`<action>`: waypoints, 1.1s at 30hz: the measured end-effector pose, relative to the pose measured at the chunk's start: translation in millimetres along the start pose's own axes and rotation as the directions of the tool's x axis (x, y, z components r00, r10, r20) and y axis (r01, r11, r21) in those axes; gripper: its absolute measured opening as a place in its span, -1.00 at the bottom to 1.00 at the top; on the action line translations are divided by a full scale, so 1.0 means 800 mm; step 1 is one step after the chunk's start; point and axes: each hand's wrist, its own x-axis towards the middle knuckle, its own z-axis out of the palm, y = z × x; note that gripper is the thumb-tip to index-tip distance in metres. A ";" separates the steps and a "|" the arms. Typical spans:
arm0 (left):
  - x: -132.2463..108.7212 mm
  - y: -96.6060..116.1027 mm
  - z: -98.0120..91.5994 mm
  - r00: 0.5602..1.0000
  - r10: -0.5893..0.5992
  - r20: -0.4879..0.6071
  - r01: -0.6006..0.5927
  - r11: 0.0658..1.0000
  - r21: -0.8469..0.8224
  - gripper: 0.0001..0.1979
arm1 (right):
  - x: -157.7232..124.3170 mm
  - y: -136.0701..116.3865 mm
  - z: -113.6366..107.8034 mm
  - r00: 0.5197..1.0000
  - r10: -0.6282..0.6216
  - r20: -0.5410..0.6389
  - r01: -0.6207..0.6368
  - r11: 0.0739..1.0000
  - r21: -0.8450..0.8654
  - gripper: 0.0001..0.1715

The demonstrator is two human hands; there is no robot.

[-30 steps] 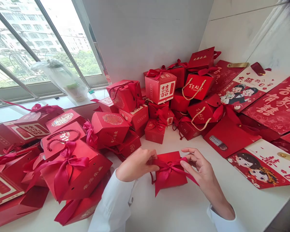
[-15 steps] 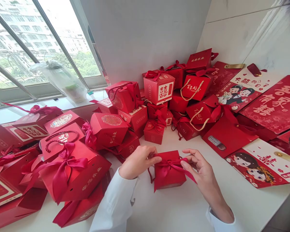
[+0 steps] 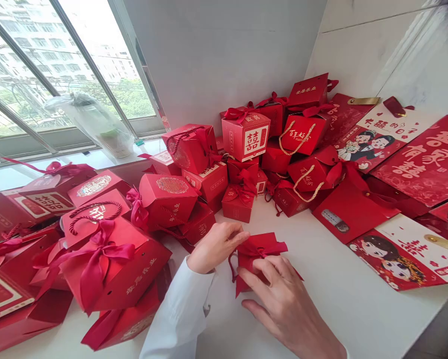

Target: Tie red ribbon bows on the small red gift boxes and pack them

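Red box [image 3: 264, 239] is topped by ribbon [image 3: 278, 248], flanked rightward by open table [image 3: 343, 279]; right hand [image 3: 278, 294] is half-spread, left hand [image 3: 220, 247] hold cannot be told.

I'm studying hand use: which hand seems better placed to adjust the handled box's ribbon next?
Probably the right hand: it reaches over the ribbon, while the left hand is at the back left of the box.

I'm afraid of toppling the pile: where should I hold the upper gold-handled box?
Probably the gold rope handle, from the front: its loop hangs across the near face of the box, while other red boxes sit close below and behind.
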 end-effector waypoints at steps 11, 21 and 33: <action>0.008 0.001 0.004 0.999 -0.015 0.041 0.015 1.000 -0.008 -0.60 | -0.012 -0.008 0.038 0.977 0.115 -0.177 -0.062 0.958 0.279 -0.76; 0.008 0.001 0.004 1.000 0.008 0.014 -0.007 0.997 -0.077 -0.67 | -0.019 0.001 0.024 0.997 0.016 -0.072 0.014 0.920 0.391 -0.81; 0.003 -0.002 -0.007 0.956 0.239 0.171 -0.204 0.959 -0.197 -0.73 | -0.024 0.001 0.029 0.997 0.008 -0.078 0.021 0.929 0.368 -0.82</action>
